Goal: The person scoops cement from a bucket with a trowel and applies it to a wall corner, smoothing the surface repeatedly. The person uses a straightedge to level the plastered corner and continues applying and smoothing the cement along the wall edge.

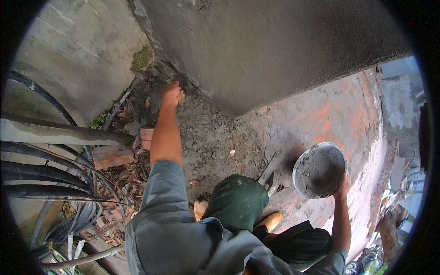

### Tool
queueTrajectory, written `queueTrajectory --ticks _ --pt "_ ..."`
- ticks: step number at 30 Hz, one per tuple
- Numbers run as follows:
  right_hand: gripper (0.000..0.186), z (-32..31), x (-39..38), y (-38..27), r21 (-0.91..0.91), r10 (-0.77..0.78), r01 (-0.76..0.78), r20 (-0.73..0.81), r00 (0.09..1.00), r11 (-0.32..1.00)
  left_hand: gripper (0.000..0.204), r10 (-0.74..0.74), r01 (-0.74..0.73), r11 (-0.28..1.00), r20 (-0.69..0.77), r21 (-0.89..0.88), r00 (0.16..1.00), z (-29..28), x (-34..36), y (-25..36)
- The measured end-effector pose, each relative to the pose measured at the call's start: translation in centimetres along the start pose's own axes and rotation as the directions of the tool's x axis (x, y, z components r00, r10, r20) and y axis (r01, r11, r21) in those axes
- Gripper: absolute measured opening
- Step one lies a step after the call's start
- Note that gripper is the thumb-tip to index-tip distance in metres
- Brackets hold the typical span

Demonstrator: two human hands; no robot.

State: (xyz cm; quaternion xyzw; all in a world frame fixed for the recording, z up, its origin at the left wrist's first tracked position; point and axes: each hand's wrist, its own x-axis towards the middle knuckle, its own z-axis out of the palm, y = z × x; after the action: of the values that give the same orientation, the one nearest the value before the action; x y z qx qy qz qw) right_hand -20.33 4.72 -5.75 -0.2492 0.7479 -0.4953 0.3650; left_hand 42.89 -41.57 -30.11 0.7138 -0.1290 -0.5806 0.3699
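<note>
Left hand (pixel 170 95): stretched well forward from where I watched, near the foot of the grey wall (pixel 275 50), its fingers curled in. A small tan thing (pixel 181 97) showed at its edge — I could not tell whether the fingers were gripping it, nor whether the hand touched the ground (pixel 215 137).
Right hand (pixel 341 185): clasping the rim of the basin (pixel 296 161) on its near right side, the arm bent out to the right.
Basin: round, tipped so that I saw into it; it lay just left of the right hand, well apart from the left hand, to the right and nearer the body.
Mortar (pixel 317 172): grey and rough, spread over the inside of the basin.
Corner: the grey wall met the pale wall (pixel 82 50) just beyond the left hand, with moss (pixel 142 58) beside the join.
Left side: I saw bricks (pixel 112 156), dry leaves (pixel 130 185), a pipe (pixel 59 131) and black cables (pixel 41 174), all left of the left arm.
Below: a green-clad knee (pixel 238 201) rose between the arms — a tan shoe (pixel 270 221) showed just right of it.
</note>
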Motion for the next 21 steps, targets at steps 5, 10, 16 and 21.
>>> queueTrajectory --ticks 5,10,16,21 --pt "0.045 0.6 -0.2 -0.4 -0.005 -0.023 0.023 -0.031 0.999 1.000 0.035 0.050 -0.047 0.996 0.044 -0.080 0.998 0.8 -3.8 3.0" --pt "0.044 -0.2 2.0 0.9 0.085 0.091 -0.081 -0.119 0.989 0.993 0.034 0.239 -0.229 0.959 0.043 -0.166 0.970 1.2 -11.3 7.2" --pt "0.041 -1.2 1.3 0.3 0.075 0.026 -0.026 0.005 1.000 0.997 0.015 0.448 -0.437 0.876 0.006 -0.202 0.894 1.7 -19.1 12.0" --pt "0.048 -0.9 2.6 1.1 -0.824 -0.264 0.208 0.074 0.962 0.527 0.019 0.639 -0.643 0.765 -0.075 -0.043 0.765 1.2 -24.0 15.1"
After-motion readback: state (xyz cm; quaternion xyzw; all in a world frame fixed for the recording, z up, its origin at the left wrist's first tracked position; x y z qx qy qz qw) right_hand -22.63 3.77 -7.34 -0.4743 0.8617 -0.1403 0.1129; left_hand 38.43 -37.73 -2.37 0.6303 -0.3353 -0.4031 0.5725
